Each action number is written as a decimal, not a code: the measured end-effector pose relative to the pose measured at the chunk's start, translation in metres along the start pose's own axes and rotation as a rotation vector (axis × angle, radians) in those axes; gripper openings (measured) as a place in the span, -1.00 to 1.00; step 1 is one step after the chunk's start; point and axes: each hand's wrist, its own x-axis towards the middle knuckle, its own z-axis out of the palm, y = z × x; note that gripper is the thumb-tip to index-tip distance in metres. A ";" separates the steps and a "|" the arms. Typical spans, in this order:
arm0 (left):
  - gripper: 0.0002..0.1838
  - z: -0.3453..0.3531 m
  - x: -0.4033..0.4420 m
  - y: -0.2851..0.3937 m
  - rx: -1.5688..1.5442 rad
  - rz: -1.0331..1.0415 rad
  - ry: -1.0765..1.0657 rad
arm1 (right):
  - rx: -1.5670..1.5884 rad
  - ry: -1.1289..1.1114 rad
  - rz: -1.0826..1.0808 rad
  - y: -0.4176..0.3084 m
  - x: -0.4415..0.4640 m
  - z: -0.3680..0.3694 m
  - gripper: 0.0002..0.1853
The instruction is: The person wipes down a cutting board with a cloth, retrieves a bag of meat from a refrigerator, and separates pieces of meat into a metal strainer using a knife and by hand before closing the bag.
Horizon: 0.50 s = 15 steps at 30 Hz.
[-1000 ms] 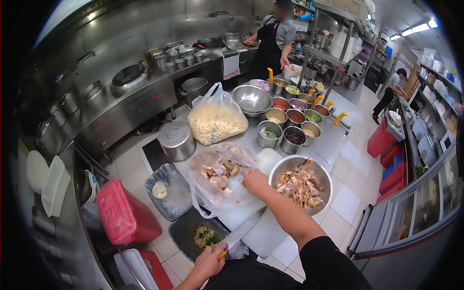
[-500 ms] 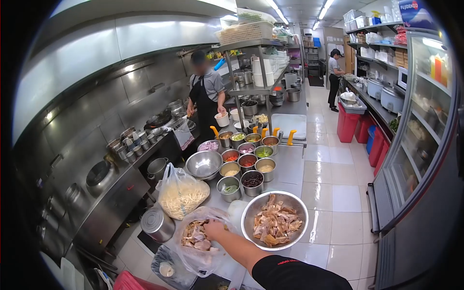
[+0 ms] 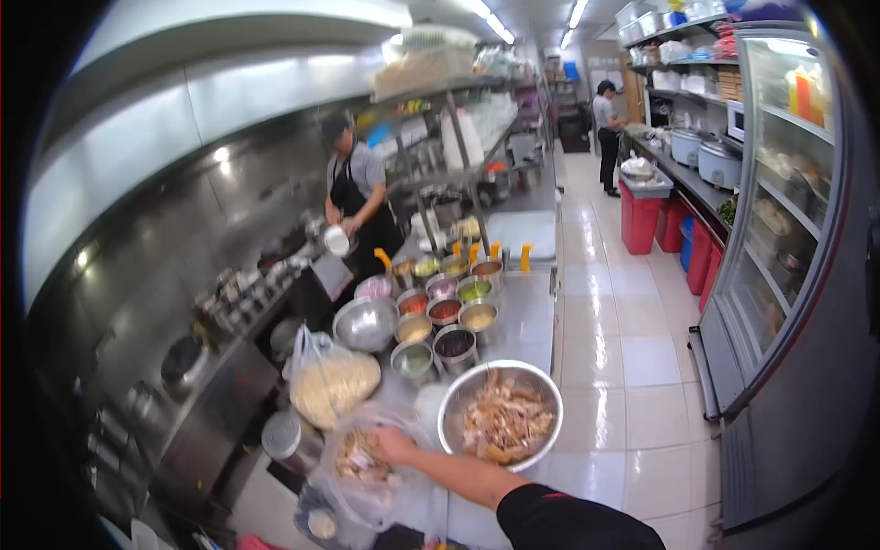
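Observation:
My right hand [image 3: 392, 444] reaches into an open clear plastic bag [image 3: 344, 500] of meat pieces [image 3: 359, 461]; its fingers are blurred and partly hidden among the meat. Just right of the bag, a metal bowl [image 3: 502, 414] holds more cut meat. A tied bag of pale strips [image 3: 335, 387] lies behind the meat bag. My left hand is outside the picture, below its bottom edge.
Small metal tubs [image 3: 456, 348] of ingredients and an empty steel bowl [image 3: 365, 323] stand beyond the bags. A co-worker [image 3: 359, 188] holds a white container at the left. Another person [image 3: 606, 137] stands far back. A glass-door fridge [image 3: 779, 192] is at right.
The view has swung up and right, and my left hand with the knife has left it. My right hand has gone deeper into the meat bag. The nearer co-worker has raised the white container.

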 end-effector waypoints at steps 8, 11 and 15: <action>-0.43 -0.003 0.058 0.027 0.145 -0.155 -0.417 | 0.042 0.212 0.226 -0.068 -0.054 -0.179 -0.65; -0.42 0.004 0.075 0.037 0.143 -0.104 -0.400 | -0.261 0.192 0.237 -0.031 -0.070 -0.230 -0.61; -0.37 -0.018 0.081 0.040 0.096 -0.115 -0.385 | -0.626 -0.148 0.317 -0.063 -0.079 -0.266 -0.57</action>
